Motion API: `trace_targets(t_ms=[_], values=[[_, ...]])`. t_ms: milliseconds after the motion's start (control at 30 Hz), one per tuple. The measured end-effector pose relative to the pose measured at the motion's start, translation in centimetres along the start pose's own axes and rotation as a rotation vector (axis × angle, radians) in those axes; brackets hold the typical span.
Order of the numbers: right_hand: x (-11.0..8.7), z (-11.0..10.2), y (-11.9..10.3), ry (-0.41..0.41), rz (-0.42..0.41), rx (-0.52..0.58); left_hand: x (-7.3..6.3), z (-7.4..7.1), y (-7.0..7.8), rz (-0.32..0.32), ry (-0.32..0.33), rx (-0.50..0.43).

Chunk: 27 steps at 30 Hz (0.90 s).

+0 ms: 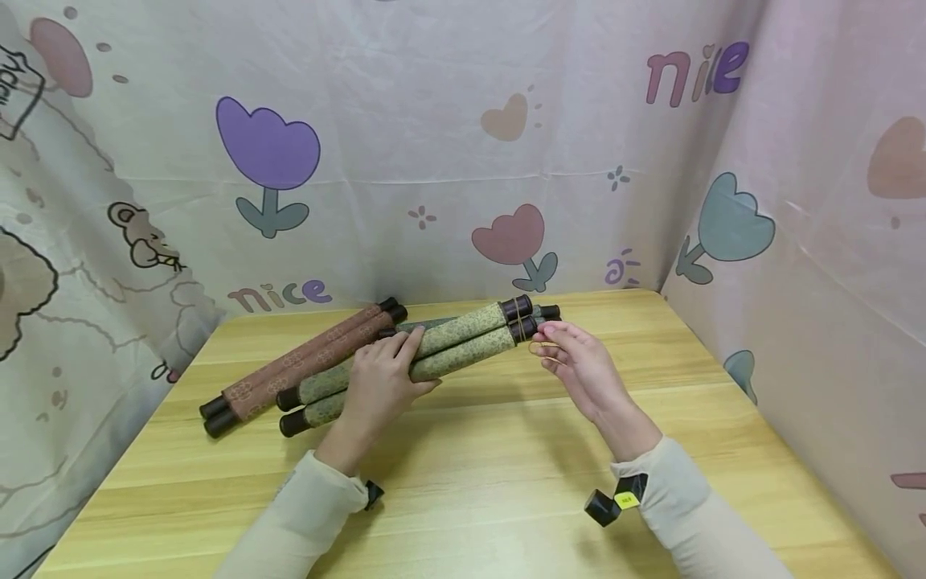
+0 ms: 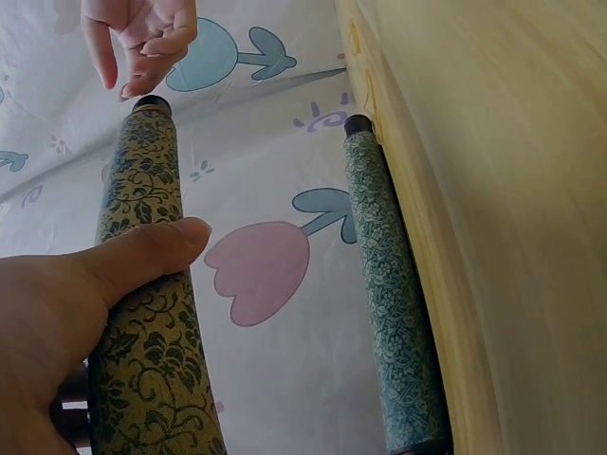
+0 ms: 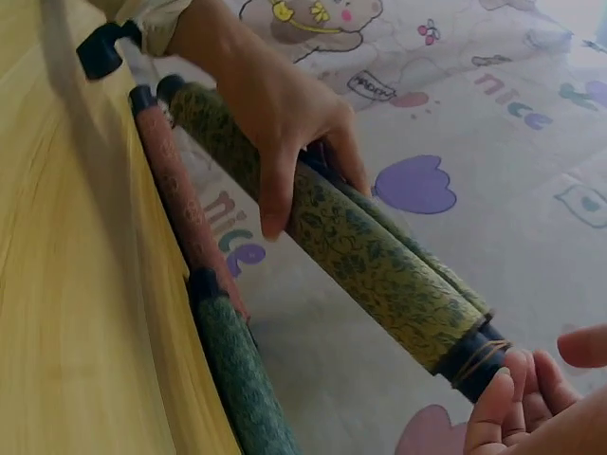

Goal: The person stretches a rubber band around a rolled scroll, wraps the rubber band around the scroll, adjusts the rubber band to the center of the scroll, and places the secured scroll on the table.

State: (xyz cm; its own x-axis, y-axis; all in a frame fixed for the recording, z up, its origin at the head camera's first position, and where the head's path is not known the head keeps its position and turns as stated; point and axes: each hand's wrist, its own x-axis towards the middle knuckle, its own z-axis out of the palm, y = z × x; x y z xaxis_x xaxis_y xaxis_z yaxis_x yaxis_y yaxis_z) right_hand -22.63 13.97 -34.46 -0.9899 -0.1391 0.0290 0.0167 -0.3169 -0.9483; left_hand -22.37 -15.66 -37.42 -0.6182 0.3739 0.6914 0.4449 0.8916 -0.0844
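A scroll in yellow-green floral cloth (image 1: 463, 356), rolled from both ends into two parallel rolls with dark end knobs, is held tilted above the table, its right end higher. My left hand (image 1: 383, 366) grips it around the middle, thumb across the cloth in the left wrist view. At the right end, a thin tan elastic band (image 3: 484, 362) loops round the dark knobs. My right hand (image 1: 582, 370) pinches part of this band with its fingertips, drawing a small loop out beside the knobs. In the right wrist view, the thumb (image 3: 583, 347) stands apart from the curled fingers.
A reddish-brown double-rolled scroll (image 1: 304, 370) lies on the wooden table (image 1: 470, 490) at the left. Behind the held scroll lies a blue-green scroll (image 2: 394, 284), partly hidden in the head view. A printed curtain (image 1: 405, 145) hangs around the table's back and sides.
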Motion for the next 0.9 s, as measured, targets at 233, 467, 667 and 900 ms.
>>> trace_targets(t_ms=[233, 467, 667, 900], values=[[0.3, -0.4, 0.3, 0.06, -0.126, -0.346, -0.1, 0.2, 0.5, -0.002, -0.077, 0.026], [0.7, -0.7, 0.6, 0.102, -0.167, -0.571, -0.1, 0.3, 1.0, -0.012, -0.136, 0.035], [1.2, -1.1, 1.0, 0.12, -0.237, -0.747, -0.3, 0.3, 1.5, -0.046, -0.238, 0.012], [1.5, -1.5, 1.6, 0.131, -0.296, -1.032, -0.5, 0.7, 2.0, -0.049, -0.294, 0.02]])
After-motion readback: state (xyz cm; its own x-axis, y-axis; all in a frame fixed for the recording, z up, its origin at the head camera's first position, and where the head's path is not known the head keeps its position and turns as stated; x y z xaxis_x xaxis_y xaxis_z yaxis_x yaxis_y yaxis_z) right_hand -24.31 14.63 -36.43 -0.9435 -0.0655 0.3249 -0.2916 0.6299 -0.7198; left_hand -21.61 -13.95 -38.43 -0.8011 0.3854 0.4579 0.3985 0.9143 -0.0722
